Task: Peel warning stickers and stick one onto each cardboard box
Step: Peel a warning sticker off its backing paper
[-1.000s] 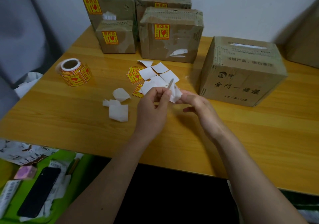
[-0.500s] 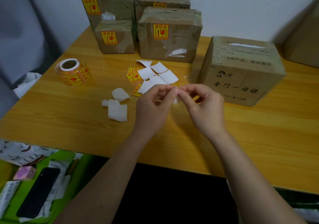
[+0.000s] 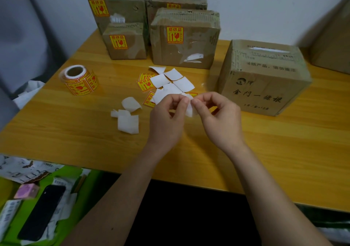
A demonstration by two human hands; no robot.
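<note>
A sticker roll (image 3: 78,80) stands at the counter's (image 3: 56,141) ten o'clock; four stickered boxes (image 3: 184,39) sit at twelve. At centre the left hand (image 3: 167,121) and right hand (image 3: 219,120) both pinch one sticker (image 3: 189,107), fingertips together; a bare box (image 3: 265,77) stands at two o'clock.

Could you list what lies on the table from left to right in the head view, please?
Sticker roll → curled backing papers → left hand → right hand → unlabelled cardboard box.
</note>
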